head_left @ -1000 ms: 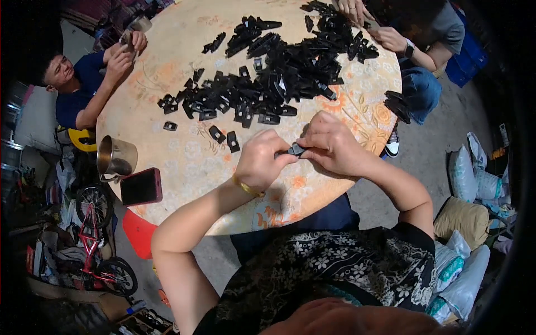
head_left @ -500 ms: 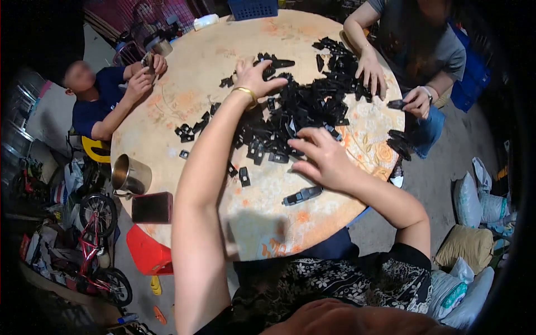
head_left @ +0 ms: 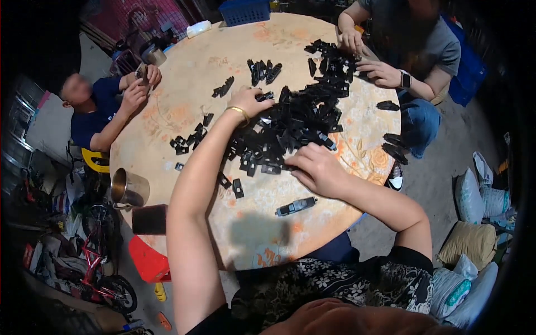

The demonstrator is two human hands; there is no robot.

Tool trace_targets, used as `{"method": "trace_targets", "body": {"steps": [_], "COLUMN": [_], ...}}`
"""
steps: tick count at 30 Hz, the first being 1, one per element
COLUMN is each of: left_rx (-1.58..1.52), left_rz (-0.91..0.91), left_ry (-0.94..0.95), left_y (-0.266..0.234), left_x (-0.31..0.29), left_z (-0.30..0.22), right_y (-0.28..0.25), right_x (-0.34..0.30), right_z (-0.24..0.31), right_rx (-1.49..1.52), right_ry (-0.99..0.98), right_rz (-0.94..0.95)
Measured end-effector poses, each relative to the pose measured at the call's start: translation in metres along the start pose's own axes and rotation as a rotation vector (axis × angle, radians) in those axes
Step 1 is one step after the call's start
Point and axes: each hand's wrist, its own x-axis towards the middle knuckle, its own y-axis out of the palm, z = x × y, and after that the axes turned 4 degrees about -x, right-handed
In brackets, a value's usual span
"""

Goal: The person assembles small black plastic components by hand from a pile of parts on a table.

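A heap of small black plastic parts (head_left: 301, 111) lies across the middle of the round table. My left hand (head_left: 248, 104), with a gold bangle at the wrist, is at the heap's left side, its fingers closed over a black plastic part (head_left: 266, 96). At the near edge of the heap rests my right hand (head_left: 321, 170), fingers slightly bent and thumb apart, with nothing visible in it. A longer grey-black plastic piece (head_left: 296, 206) lies alone in front of it. Beyond my left hand sits a small group of black parts (head_left: 263, 72).
A metal mug (head_left: 129, 188) and a dark rectangular case (head_left: 149, 220) stand at the table's left edge. Far off is a blue basket (head_left: 245, 12). One co-worker's hand (head_left: 379, 72) is by the heap at right; another person (head_left: 106, 106) sits at left holding something.
My left hand was spread over the parts and has closed and drawn nearer. The co-worker at right has let go of a black part and moved that hand to the heap.
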Motion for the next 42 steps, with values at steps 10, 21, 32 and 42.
{"method": "trace_targets", "body": {"steps": [10, 21, 32, 42], "left_rx": [0.036, -0.762, -0.584, -0.632], "left_rz": [-0.473, -0.200, -0.130, -0.193], "left_ry": [0.241, 0.242, 0.352, 0.305], "left_y": [-0.004, 0.002, 0.008, 0.015], "left_x": [-0.090, -0.217, -0.240, -0.241], "left_z": [-0.016, -0.052, -0.061, -0.073], "right_y": [-0.003, -0.021, -0.031, -0.033], "right_x": [-0.001, -0.008, -0.005, -0.041], "right_z": [0.016, 0.015, 0.030, 0.072], "right_rx": [0.184, 0.002, 0.206, 0.175], "right_ry": [0.127, 0.188, 0.147, -0.077], "right_rz": [0.086, 0.170, 0.119, 0.117]}}
